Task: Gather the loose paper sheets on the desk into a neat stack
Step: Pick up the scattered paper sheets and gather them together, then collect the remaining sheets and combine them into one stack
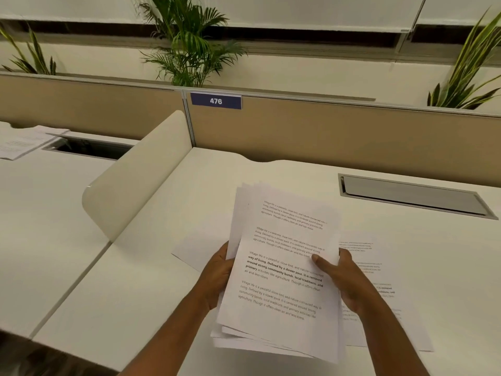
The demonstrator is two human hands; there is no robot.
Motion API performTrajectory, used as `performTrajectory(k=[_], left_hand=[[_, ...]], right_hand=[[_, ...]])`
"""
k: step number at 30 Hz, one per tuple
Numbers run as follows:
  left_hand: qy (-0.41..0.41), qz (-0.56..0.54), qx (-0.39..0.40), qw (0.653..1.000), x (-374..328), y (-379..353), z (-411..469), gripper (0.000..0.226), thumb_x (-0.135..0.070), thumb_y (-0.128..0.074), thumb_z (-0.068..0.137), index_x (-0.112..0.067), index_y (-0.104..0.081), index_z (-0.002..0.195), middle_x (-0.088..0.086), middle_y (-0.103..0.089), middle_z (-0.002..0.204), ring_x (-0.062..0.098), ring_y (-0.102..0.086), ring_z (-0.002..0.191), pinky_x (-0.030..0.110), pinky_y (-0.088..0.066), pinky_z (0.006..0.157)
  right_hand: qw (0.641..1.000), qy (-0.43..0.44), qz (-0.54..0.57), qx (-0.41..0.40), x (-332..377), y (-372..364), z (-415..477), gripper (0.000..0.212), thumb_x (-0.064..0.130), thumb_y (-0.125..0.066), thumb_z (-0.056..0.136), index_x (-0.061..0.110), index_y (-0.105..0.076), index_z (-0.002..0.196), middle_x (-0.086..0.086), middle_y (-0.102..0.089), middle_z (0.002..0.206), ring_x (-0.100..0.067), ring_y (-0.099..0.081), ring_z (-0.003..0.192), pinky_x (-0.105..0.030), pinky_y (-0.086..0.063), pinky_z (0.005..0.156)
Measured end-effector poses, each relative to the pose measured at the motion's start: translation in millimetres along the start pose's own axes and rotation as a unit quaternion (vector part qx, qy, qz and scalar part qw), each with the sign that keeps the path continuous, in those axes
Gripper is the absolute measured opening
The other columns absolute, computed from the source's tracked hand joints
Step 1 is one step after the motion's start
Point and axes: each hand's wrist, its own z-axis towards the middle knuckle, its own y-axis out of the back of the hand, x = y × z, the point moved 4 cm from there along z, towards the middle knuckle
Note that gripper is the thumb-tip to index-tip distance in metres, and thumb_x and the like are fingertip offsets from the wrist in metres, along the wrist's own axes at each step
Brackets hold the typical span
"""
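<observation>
A bundle of printed white sheets (282, 270) is held above the white desk (130, 294), its edges fanned and uneven at top and bottom. My left hand (217, 275) grips the bundle's left edge, fingers hidden behind the paper. On the right edge, my right hand (344, 280) holds it with the thumb pressed on the top page. More loose printed sheets (385, 297) lie flat on the desk to the right, partly under the bundle. Another blank-looking sheet (198, 251) lies on the desk behind my left hand.
A curved cream divider (135, 180) separates this desk from the left one, where other papers (21, 142) lie beside an open cable slot (86, 149). A closed cable flap (414, 196) sits at back right. A tan partition (325, 131) with a "476" label backs the desk.
</observation>
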Motion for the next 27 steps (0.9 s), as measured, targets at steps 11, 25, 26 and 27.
performTrajectory(k=[11,25,26,27], left_hand=[[0.103,-0.105,0.002,0.989,23.6,-53.0,2.6,0.035,-0.035,-0.061,0.089,-0.011,-0.072,0.112,0.015,-0.076,0.099,0.03,-0.074,0.081,0.037,-0.06,0.065],[0.102,0.261,-0.286,0.916,61.2,-44.0,21.7,0.05,-0.046,-0.049,0.095,-0.002,-0.058,0.115,0.012,-0.066,0.105,0.029,-0.063,0.089,0.044,-0.054,0.084],[0.119,0.352,-0.324,0.87,63.6,-36.1,22.0,0.054,-0.048,-0.055,0.091,-0.002,-0.056,0.118,0.016,-0.061,0.114,0.031,-0.06,0.101,0.044,-0.051,0.089],[0.136,0.423,-0.35,0.825,66.3,-28.8,21.8,0.061,-0.051,-0.06,0.086,-0.003,-0.053,0.122,0.018,-0.056,0.122,0.034,-0.054,0.111,0.043,-0.047,0.093]], right_hand=[[0.997,0.016,0.051,0.049,-18.3,47.3,-5.1,0.047,0.007,-0.073,0.081,0.022,-0.054,0.121,-0.003,-0.07,0.117,-0.023,-0.068,0.104,-0.049,-0.054,0.09],[0.999,0.036,-0.018,-0.025,-30.1,111.4,1.4,0.052,0.007,-0.064,0.088,0.018,-0.042,0.133,-0.006,-0.06,0.125,-0.028,-0.059,0.111,-0.051,-0.047,0.098],[0.998,0.04,-0.016,-0.037,-29.3,120.3,2.3,0.051,0.006,-0.064,0.088,0.018,-0.042,0.132,-0.007,-0.059,0.126,-0.029,-0.059,0.11,-0.05,-0.048,0.097],[0.998,0.043,-0.011,-0.051,-28.8,128.9,3.3,0.05,0.006,-0.064,0.088,0.017,-0.042,0.13,-0.008,-0.059,0.125,-0.029,-0.059,0.107,-0.048,-0.048,0.094]])
